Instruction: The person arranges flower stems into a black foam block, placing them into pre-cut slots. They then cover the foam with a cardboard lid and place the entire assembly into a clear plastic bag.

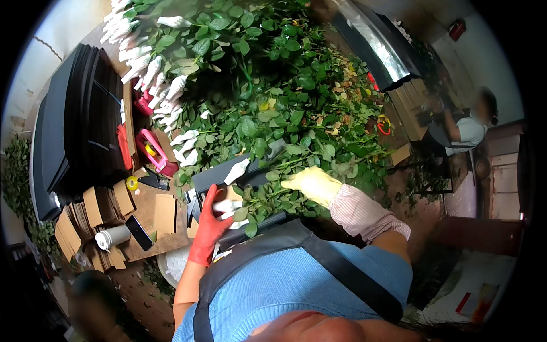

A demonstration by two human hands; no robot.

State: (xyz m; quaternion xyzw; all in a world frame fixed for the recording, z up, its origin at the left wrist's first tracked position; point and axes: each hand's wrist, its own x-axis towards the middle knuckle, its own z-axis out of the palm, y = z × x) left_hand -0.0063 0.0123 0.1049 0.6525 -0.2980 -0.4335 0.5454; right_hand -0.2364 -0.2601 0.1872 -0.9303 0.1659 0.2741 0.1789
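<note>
My left hand (212,227), in a red glove, is against white net-sleeved flower heads (227,206) with its fingers partly round them. Leafy stems, which look like roses, run right from these heads. My right hand (314,186), gloved in pale yellow under a striped sleeve cuff, has its fingers closed on the leafy rose stems (276,188); its fingertips are partly lost among leaves. Just above my left hand, another white-sleeved rose head (237,171) lies across a dark grey sheet (213,178).
A big heap of leafy stems (268,91) covers the bench ahead. Left are stacked black sheets (74,125), a pink tool (156,151), cardboard pieces (99,208), yellow tape (132,183), a phone (139,233) and a white cup (112,237). Another person (470,130) works at far right.
</note>
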